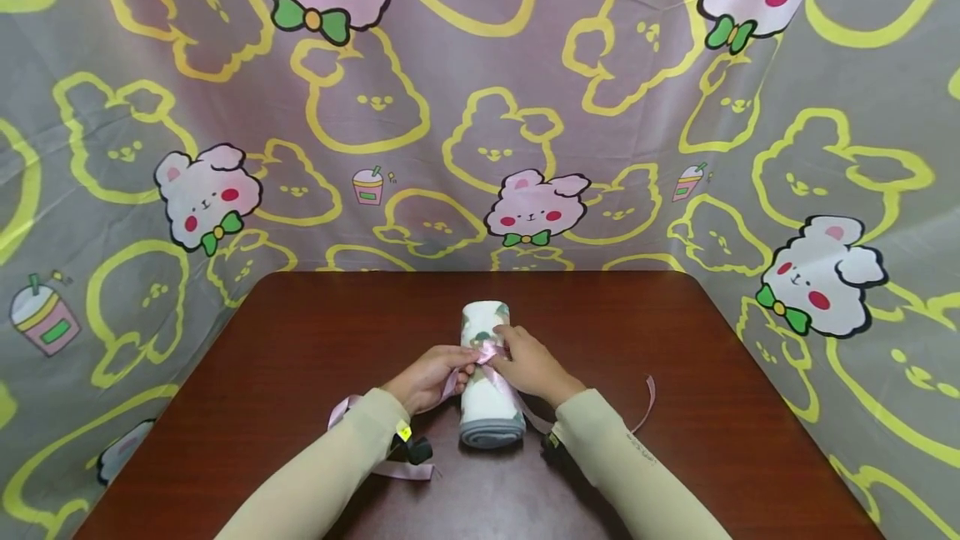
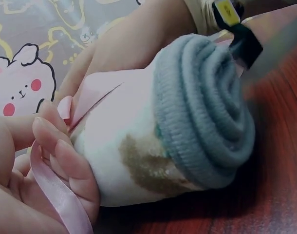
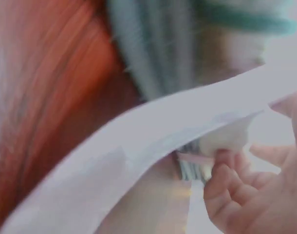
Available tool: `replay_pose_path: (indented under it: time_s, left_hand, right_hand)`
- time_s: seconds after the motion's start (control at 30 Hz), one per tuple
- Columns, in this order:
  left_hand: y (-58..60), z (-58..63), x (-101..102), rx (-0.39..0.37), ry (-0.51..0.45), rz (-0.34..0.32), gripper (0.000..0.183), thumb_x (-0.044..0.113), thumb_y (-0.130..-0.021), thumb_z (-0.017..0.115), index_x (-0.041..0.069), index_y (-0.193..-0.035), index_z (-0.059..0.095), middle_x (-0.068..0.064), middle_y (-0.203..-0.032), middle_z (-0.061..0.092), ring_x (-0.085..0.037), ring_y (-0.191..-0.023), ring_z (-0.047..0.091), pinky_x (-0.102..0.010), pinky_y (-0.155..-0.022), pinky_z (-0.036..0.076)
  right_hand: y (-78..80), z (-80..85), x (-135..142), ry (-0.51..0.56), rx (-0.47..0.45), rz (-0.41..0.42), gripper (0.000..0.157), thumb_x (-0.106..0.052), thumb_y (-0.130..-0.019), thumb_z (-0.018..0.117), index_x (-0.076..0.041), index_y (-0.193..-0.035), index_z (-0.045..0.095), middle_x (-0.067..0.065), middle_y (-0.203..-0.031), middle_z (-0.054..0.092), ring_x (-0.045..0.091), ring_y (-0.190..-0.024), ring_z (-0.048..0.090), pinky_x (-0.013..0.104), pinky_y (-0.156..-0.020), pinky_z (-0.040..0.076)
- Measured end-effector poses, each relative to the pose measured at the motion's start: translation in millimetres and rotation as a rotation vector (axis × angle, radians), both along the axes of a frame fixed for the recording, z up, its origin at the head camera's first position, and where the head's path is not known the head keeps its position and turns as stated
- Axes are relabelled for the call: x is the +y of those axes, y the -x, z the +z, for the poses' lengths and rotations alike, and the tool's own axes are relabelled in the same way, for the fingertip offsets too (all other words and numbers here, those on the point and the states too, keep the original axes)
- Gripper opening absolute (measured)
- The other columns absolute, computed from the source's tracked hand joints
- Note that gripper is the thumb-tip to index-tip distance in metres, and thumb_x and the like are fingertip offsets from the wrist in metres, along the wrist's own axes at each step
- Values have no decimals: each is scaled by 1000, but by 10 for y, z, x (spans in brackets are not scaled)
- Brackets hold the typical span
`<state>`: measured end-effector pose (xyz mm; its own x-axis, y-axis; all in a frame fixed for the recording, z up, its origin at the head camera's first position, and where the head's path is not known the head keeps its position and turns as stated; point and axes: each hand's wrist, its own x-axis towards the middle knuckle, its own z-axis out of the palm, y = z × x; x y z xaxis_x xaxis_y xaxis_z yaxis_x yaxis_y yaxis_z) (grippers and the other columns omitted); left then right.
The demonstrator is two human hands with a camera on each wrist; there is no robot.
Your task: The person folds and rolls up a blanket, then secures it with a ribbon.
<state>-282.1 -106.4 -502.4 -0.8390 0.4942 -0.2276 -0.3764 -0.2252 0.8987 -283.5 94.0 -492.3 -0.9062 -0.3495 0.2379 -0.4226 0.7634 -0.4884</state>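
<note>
A rolled fleece blanket (image 1: 477, 403), white with green and brown print and a grey-blue edge, lies on the table with its coiled end toward me. Pink ribbon (image 1: 508, 390) wraps its middle. From the left side, my left hand (image 1: 433, 375) pinches the ribbon at the crossing; a length of ribbon (image 2: 58, 197) runs down through its curled fingers in the left wrist view. My right hand (image 1: 534, 367) grips the ribbon at the crossing from the right, one finger reaching over the roll. In the blurred right wrist view, a wide ribbon strip (image 3: 153, 119) partly covers the roll.
Loose ribbon tails hang past both forearms, one tail end (image 1: 408, 471) lying on the table at left and another (image 1: 649, 398) curving up at right. The dark red-brown wooden table (image 1: 337, 315) meets a printed cloth backdrop (image 1: 450, 107) behind and on both sides.
</note>
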Motion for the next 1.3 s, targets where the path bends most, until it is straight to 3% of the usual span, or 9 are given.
replay_pose_path:
  time_s: [0.17, 0.33, 0.57, 0.8, 0.87, 0.97, 1.07, 1.2, 1.3]
  left_hand:
    - [2, -9, -4, 7, 4, -3, 15, 8, -98, 53, 8, -89, 66, 3, -68, 56, -3, -52, 46, -17, -49, 38]
    - [18, -22, 8, 4, 7, -6, 15, 8, -98, 54, 8, -89, 65, 3, -68, 55, -3, -53, 45, -18, -48, 37]
    - [22, -17, 16, 16, 20, -1, 16, 7, -98, 52, 10, -86, 63, 4, -67, 53, -3, -52, 44, -18, -48, 38]
    - [11, -20, 17, 10, 5, -9, 16, 7, -98, 52, 9, -87, 64, 4, -67, 53, -3, -52, 44, -17, -48, 37]
    - [5, -15, 12, 4, 2, -17, 16, 8, -99, 52, 8, -87, 63, 4, -67, 53, -3, -52, 45, -17, -48, 38]
    - [0, -2, 4, 6, 4, -22, 15, 8, -99, 52, 8, -88, 62, 4, -68, 53, -3, -52, 45, -18, -49, 38]
    - [7, 20, -4, 21, 13, -23, 15, 8, -99, 53, 8, -87, 62, 4, -68, 53, -3, -52, 44, -18, -49, 38]
    - [17, 26, 2, 33, 30, -27, 15, 8, -97, 54, 9, -85, 62, 4, -67, 53, -4, -53, 44, -18, -49, 37]
    - [12, 9, 10, 34, 43, -29, 15, 8, -97, 55, 10, -83, 62, 4, -66, 53, -4, -53, 44, -18, -49, 37]
  right_hand:
    - [-81, 78, 51, 156, -159, 55, 60, -34, -90, 67, -5, -138, 49, 11, -108, 55, 23, -97, 56, 43, -82, 47]
    - [-123, 145, 23, 175, -252, 27, 75, -46, -83, 70, -6, -141, 46, 12, -115, 52, 23, -100, 54, 43, -85, 45]
    - [-92, 80, -54, 86, -111, -73, 66, -29, -75, 70, -9, -136, 52, 10, -108, 52, 22, -85, 54, 41, -74, 46]
    - [-49, -2, -101, 39, -8, -119, 57, -28, -81, 67, -9, -133, 55, 9, -109, 51, 23, -84, 55, 40, -73, 47]
    - [-32, -12, -62, 96, -14, -78, 53, -26, -82, 69, -9, -131, 58, 8, -107, 51, 21, -85, 53, 39, -74, 46]
    - [3, 54, 27, 285, -56, 45, 42, -14, -84, 66, -3, -125, 63, 12, -103, 53, 18, -86, 49, 36, -75, 43]
    - [168, 122, 122, 366, -89, 182, 33, -2, -86, 62, -4, -119, 68, 13, -105, 54, 21, -94, 49, 37, -81, 41]
    - [427, 191, 160, 154, -79, 354, 32, 2, -87, 63, -15, -111, 73, 9, -117, 52, 27, -109, 46, 42, -89, 39]
    - [505, 269, 124, -10, -97, 457, 29, 1, -87, 65, -19, -105, 74, 10, -126, 50, 29, -116, 41, 46, -93, 37]
